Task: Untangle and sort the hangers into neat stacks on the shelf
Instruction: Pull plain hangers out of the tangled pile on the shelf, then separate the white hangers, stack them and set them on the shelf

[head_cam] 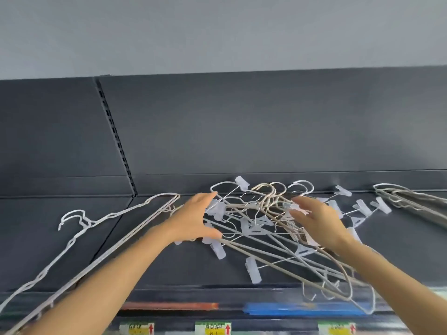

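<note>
A tangled heap of thin beige and white hangers [268,223], many with clear plastic clips, lies in the middle of the dark shelf [169,267]. My left hand [193,218] rests at the heap's left edge with fingers spread, thumb touching a clip. My right hand [316,218] hovers over the heap's right half, fingers apart, holding nothing that I can see. A neat stack of white hangers [101,238] lies on the left, hooks pointing left. Another stack of beige hangers [411,199] sits at the far right.
The shelf's dark back panel [242,129] rises right behind the heap, with a slotted upright [113,131] at left. Some hanger ends overhang the front edge at lower right. Price labels [212,328] show on the shelf edge below.
</note>
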A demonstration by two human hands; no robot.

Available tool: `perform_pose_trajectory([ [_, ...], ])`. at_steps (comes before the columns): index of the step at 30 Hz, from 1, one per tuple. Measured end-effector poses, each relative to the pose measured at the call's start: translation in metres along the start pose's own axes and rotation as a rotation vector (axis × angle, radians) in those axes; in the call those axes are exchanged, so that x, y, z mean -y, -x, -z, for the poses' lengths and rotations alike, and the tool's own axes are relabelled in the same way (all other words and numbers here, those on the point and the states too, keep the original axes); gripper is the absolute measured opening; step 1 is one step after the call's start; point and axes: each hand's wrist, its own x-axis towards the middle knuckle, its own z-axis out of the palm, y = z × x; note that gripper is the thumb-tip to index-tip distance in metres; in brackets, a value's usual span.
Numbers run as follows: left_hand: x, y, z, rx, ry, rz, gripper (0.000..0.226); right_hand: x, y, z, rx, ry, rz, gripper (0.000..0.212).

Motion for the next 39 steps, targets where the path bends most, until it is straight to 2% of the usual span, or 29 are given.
perform_pose_trajectory([
  [7,-0.089,-0.045,-0.029,0.04,-0.11,-0.248,0.098,-0.047,0.017,0.048,-0.055,0.071,0.028,0.038],
  [13,-0.171,-0.086,-0.068,0.068,-0.129,-0.375,0.094,-0.125,0.037,0.1,-0.054,0.172,-0.081,0.038],
  [17,-0.228,-0.11,-0.096,0.091,-0.127,-0.457,0.093,-0.181,0.048,0.141,-0.059,0.261,-0.158,0.046],
  [24,-0.305,-0.149,-0.144,0.159,-0.119,-0.482,0.09,-0.286,0.054,0.211,-0.053,0.439,-0.322,0.058],
  [28,-0.336,-0.168,-0.166,0.179,-0.097,-0.484,0.085,-0.342,0.049,0.248,0.009,0.53,-0.443,0.082],
  [33,-0.36,-0.181,-0.187,0.214,-0.091,-0.479,0.085,-0.377,0.043,0.268,0.084,0.55,-0.494,0.093],
  [36,-0.368,-0.187,-0.195,0.22,-0.086,-0.458,0.086,-0.386,0.04,0.271,0.135,0.483,-0.498,0.096],
  [39,-0.375,-0.188,-0.199,0.18,-0.077,-0.458,0.081,-0.39,0.039,0.271,0.114,0.43,-0.497,0.095],
])
